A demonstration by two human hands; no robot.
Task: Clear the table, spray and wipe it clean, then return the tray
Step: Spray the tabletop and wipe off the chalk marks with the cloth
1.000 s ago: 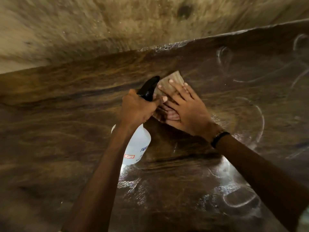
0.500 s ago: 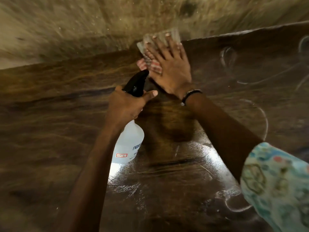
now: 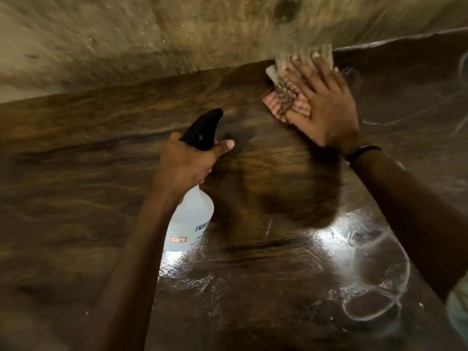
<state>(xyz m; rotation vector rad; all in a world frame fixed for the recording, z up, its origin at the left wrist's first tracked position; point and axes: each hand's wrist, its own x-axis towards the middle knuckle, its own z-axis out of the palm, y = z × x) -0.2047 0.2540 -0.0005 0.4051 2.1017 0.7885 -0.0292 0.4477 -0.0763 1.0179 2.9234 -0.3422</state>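
R hand (image 3: 326, 107) flat on cloth (image 3: 286, 97), L hand (image 3: 184, 163) grips bottle (image 3: 190, 221).

Occlusions and blur, head view

right hand (image 3: 326, 107) flat on cloth (image 3: 287, 98), covers most of it; cloth's far part motion-blurred, pattern unreadable there. spray bottle (image 3: 191, 221): neck and trigger hidden inside left hand (image 3: 186, 163), left side behind the forearm, label print too small to read. floor (image 3: 152, 34) beyond the table (image 3: 76, 173) smeared by blur. patterned sleeve (image 3: 458, 310) cut by right edge. both forearms cut by near edge; table runs off left, right and near.
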